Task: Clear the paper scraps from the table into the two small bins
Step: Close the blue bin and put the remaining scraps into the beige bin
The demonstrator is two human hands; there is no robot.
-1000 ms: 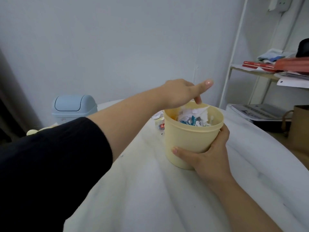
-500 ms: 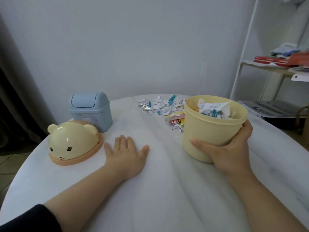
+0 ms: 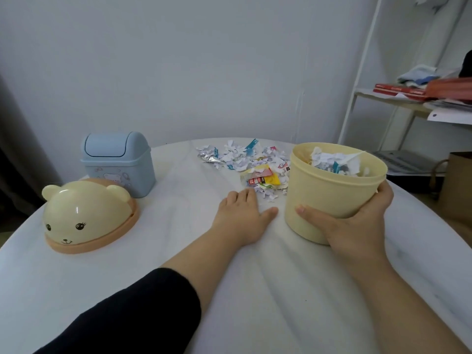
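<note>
right hand gripping yellow bin, scraps beside

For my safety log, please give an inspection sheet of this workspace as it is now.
Surface: white round table, scraps on its far part.
Job's things: paper scraps in a loose pile; yellow bin upright, open, holding scraps; blue bin with its flap lid closed.
Clutter: bear-shaped lid lying on the table beside the blue bin.
Hands: left hand flat on the table, fingertips at the pile's edge; right hand grips the yellow bin.
Cables: nothing seen.
Surroundings: plain wall; shelf with red books; brown paper bag.
</note>
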